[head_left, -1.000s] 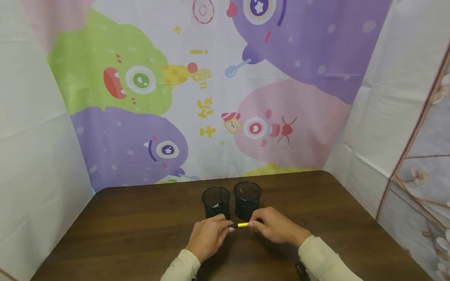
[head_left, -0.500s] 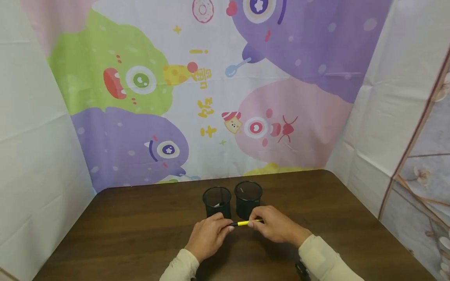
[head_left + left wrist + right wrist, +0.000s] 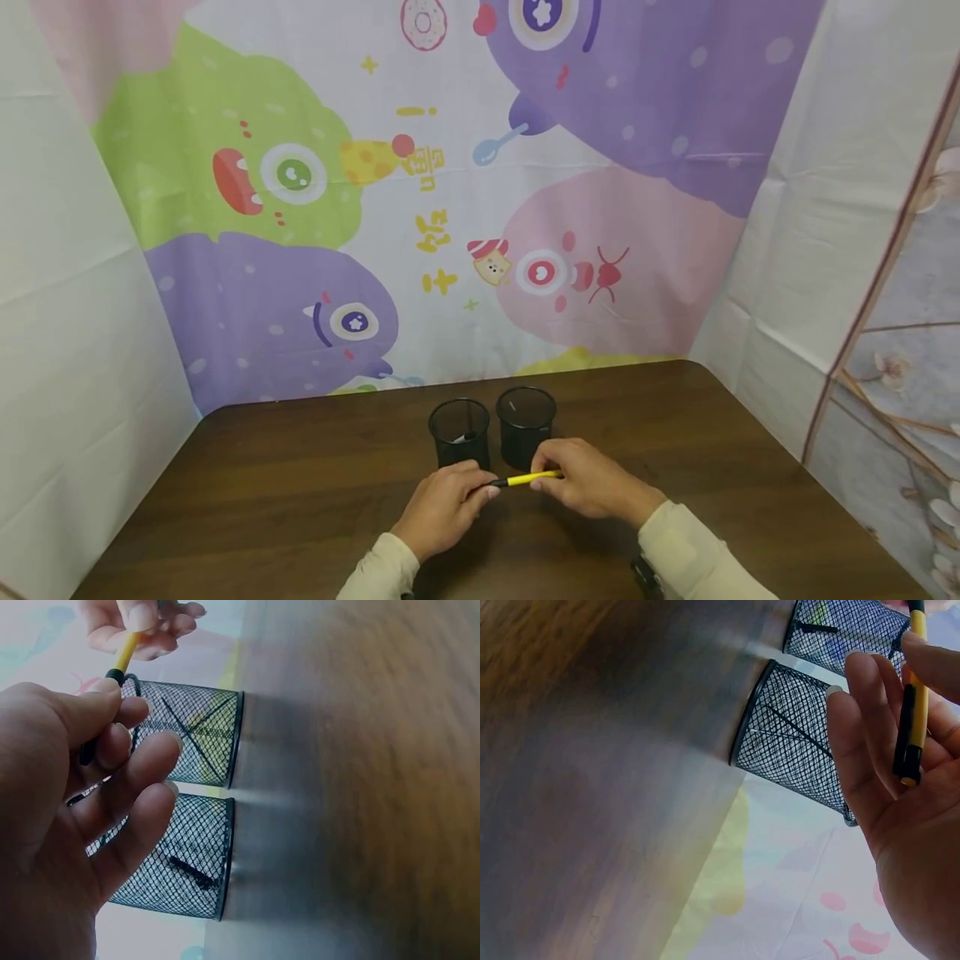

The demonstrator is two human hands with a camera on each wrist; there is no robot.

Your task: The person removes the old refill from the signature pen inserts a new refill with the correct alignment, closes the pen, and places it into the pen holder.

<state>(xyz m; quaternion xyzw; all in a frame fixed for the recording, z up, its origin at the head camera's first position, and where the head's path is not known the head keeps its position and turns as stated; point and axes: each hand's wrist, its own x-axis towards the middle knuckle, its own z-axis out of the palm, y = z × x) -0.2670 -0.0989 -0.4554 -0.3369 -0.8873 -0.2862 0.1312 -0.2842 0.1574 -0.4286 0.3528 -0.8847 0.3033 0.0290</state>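
Both hands hold one pen [image 3: 522, 479], yellow with a black front part, lying roughly level between them. My left hand [image 3: 446, 508] pinches the black part between thumb and fingers; a dark end sticks out below its thumb in the left wrist view. My right hand [image 3: 592, 482] pinches the yellow part, and the pen's back end with a black clip [image 3: 904, 731] lies over its palm in the right wrist view. Just beyond the hands stand two black mesh pen cups, a left cup [image 3: 459, 446] and a right cup [image 3: 527, 425].
Inside the left cup lies a small black object [image 3: 191, 872]. The cups stand upright side by side on a dark wooden table [image 3: 262, 483]. A cartoon-printed cloth [image 3: 450, 333] hangs behind the table, with pale cloth on either side.
More of the pen's yellow part shows at the right fingers than a second ago. The left hand keeps its pinch on the black part, and the cups stay put.
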